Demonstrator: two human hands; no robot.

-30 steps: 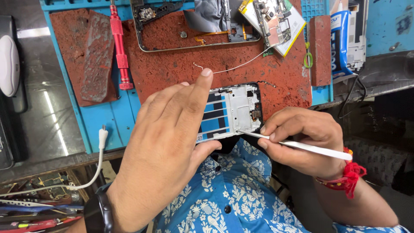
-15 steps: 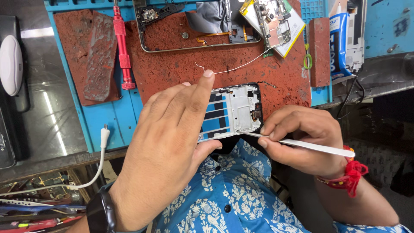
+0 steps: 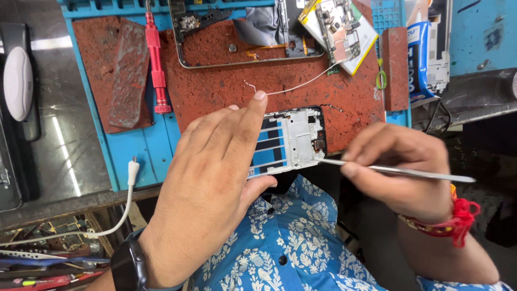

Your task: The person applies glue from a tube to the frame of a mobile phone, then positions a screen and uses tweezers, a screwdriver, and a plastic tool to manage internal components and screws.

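Note:
My left hand (image 3: 207, 183) grips a phone frame (image 3: 293, 141) with white and blue inner parts, holding it at the near edge of the work mat; the index finger lies stretched along its top edge. My right hand (image 3: 401, 170) pinches a thin metal pry tool (image 3: 398, 171), whose tip touches the frame's right lower corner. A thin white wire (image 3: 301, 86) lies on the mat just beyond the frame.
A rust-red pad on a blue work mat (image 3: 129, 145) carries a red screwdriver (image 3: 156, 59), another opened phone body (image 3: 242, 32) and a circuit board with battery (image 3: 339, 29). A white cable plug (image 3: 132, 170) hangs at the bench edge. A white mouse (image 3: 17, 81) sits far left.
My right hand has shifted slightly right and the pry tool's tip has stayed at the frame's corner. The left hand keeps its grip, barely moved.

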